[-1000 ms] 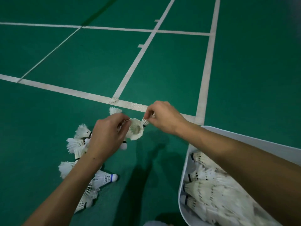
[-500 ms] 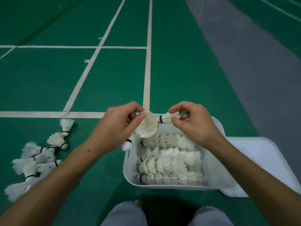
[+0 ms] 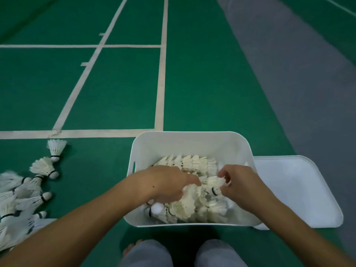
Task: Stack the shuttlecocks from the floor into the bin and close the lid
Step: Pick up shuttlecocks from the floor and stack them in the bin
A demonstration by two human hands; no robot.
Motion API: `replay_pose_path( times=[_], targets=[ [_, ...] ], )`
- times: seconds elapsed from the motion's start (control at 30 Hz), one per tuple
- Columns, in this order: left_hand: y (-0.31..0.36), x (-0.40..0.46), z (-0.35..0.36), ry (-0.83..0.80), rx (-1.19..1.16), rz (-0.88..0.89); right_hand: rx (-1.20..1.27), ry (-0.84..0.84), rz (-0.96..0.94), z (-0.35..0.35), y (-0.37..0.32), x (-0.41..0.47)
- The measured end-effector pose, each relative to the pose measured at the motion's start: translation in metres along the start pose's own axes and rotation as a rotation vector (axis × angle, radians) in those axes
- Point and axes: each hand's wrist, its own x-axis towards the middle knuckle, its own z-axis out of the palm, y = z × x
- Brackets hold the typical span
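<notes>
Kneeling at the white bin (image 3: 189,143) on the green court floor (image 3: 119,89), I see loose shuttlecocks (image 3: 25,197) lying in a heap well to the left of it. My left hand (image 3: 165,186) reaches into the bin, fingers curled around shuttlecocks, a white cork tip (image 3: 157,208) showing beneath the palm. Rows of stacked shuttlecocks (image 3: 190,162) fill the bin. My right hand (image 3: 239,185), also inside the bin, pinches the feather skirt of one shuttlecock (image 3: 213,186) between thumb and fingers. The white lid (image 3: 296,189) lies flat just right of the bin, touching it.
</notes>
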Motion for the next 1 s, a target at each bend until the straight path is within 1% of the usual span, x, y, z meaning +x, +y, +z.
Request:
replay_pose_path(
  times=[0.1, 0.17, 0.27, 0.43, 0.5, 0.63, 0.73, 0.83, 0.93, 1.0],
  targets=[
    [0.006, 0.023, 0.002, -0.174, 0.022, -0.010, 0.050, -0.064, 0.013, 0.011, 0.006, 0.010],
    [0.006, 0.032, 0.003, -0.230, 0.061, -0.022, 0.117, -0.118, 0.021, 0.017, 0.009, 0.017],
    [0.003, 0.037, 0.000, -0.239, 0.064, -0.035, 0.233, -0.185, 0.063, 0.020, 0.014, 0.025],
    [-0.004, 0.032, -0.001, -0.190, 0.018, -0.032, 0.414, -0.252, 0.154, 0.025, 0.015, 0.032],
    [-0.008, 0.027, -0.001, -0.143, -0.025, -0.046, 0.440, -0.277, 0.154, 0.027, 0.011, 0.032],
    [-0.017, 0.014, -0.003, 0.041, -0.099, -0.033, 0.501, -0.319, 0.161, 0.028, 0.002, 0.030],
    [-0.023, 0.004, -0.002, 0.177, -0.110, -0.067, 0.480, -0.293, 0.151, 0.030, -0.002, 0.028],
    [-0.025, -0.003, 0.003, 0.267, -0.145, -0.103, 0.441, -0.295, 0.147, 0.029, -0.002, 0.026],
    [-0.028, -0.006, 0.007, 0.305, -0.191, -0.122, 0.293, -0.275, 0.068, 0.019, 0.000, 0.022],
    [-0.031, -0.005, 0.008, 0.322, -0.217, -0.128, 0.135, -0.156, -0.022, 0.009, -0.004, 0.014]
  ],
)
